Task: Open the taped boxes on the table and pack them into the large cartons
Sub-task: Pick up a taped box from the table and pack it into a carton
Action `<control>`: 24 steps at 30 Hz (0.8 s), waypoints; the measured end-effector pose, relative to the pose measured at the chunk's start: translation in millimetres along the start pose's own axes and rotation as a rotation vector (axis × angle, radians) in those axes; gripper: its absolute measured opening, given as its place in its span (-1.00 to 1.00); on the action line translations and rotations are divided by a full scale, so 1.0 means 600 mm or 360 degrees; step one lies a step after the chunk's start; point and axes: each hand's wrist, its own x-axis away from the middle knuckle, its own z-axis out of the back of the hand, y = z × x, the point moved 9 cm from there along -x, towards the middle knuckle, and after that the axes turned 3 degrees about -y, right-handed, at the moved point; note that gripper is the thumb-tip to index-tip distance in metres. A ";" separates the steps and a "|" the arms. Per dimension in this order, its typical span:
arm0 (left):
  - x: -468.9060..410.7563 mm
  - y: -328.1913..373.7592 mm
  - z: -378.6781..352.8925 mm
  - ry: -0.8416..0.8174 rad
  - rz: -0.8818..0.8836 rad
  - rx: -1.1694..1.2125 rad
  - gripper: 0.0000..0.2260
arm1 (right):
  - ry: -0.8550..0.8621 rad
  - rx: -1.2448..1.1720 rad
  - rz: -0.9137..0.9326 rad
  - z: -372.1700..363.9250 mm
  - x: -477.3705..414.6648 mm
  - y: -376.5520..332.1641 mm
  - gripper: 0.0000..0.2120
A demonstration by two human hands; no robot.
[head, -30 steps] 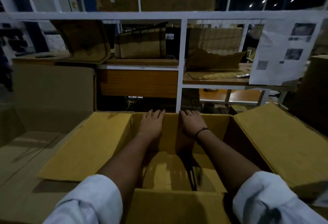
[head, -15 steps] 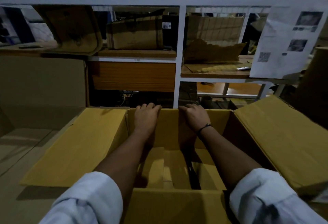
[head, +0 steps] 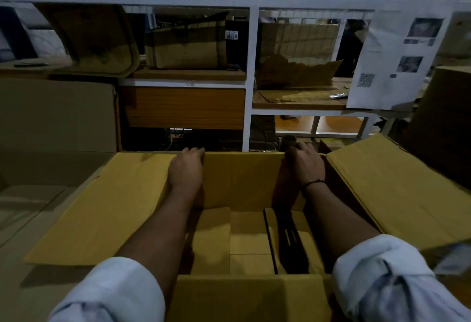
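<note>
Reference: the large carton point(head: 242, 181). Its left flap point(head: 102, 207) lies folded outward to the left, its right flap point(head: 395, 189) outward to the right. The left hand point(head: 187, 171) and right hand point(head: 304, 166) sit apart on its far rim, fingers hooked over the edge. A second carton point(head: 56, 117) stands at its left rear. A shelf rack point(head: 251, 79) behind it carries a box point(head: 188, 44); a paper sheet point(head: 395, 59) hangs at right rear.

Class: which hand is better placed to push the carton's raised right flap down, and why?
Right, probably: the right hand grips the carton's far rim beside the right flap; the left hand grips it by the left flap.
</note>
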 end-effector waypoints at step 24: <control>0.131 0.117 0.042 -0.1018 -0.0240 0.0008 -0.56 | -0.0274 -0.0266 0.0291 0.119 0.115 -0.099 -0.68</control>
